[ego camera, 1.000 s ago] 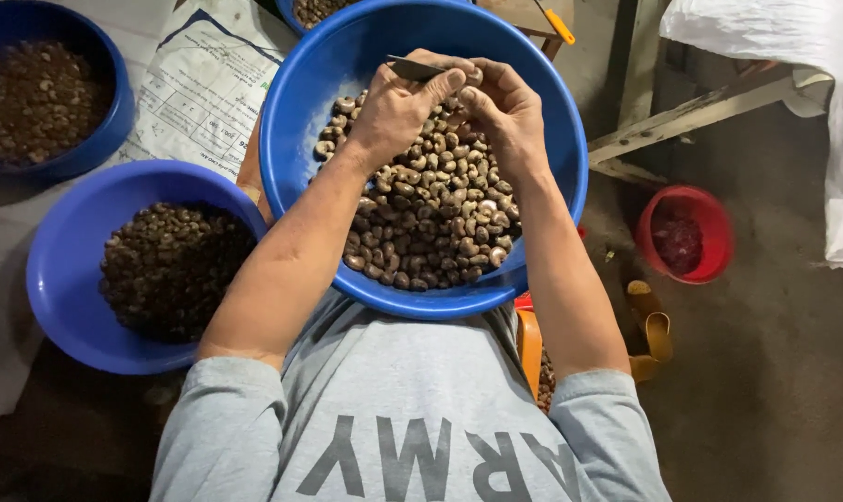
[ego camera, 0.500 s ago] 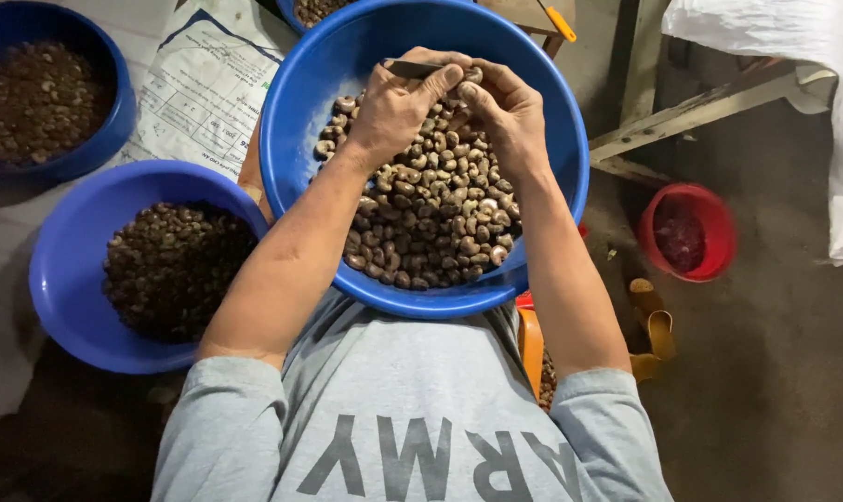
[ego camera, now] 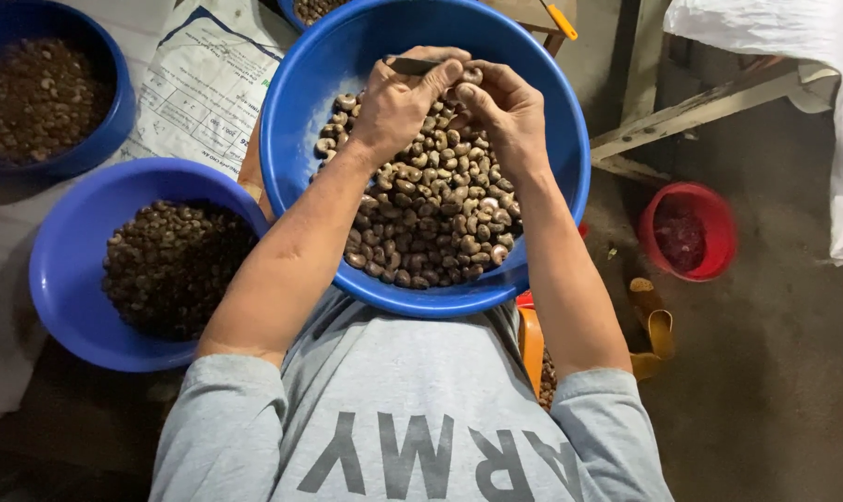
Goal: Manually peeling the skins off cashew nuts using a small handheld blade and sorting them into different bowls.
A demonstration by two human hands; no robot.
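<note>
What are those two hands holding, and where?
The left hand grips a small blade by its hidden handle; the right hand pinches one nut at its fingertips.

Red tub (ego camera: 689, 231) on my dirt floor. Well left of it, blue basin (ego camera: 63, 279) of dark nuts; beyond that, second basin (ego camera: 114, 112) and printed sack (ego camera: 207, 84). Wooden frame (ego camera: 691, 112) just behind the tub, white sheet (ego camera: 793, 37) above.

The big blue basin (ego camera: 296, 139) at twelve o'clock is glossy, smooth plastic; the cashew nuts (ego camera: 431, 218) inside look matt and mottled (some paler). The small knife blade (ego camera: 410, 66) is dull grey metal. At two o'clock, rough wooden slats (ego camera: 682, 116).
</note>
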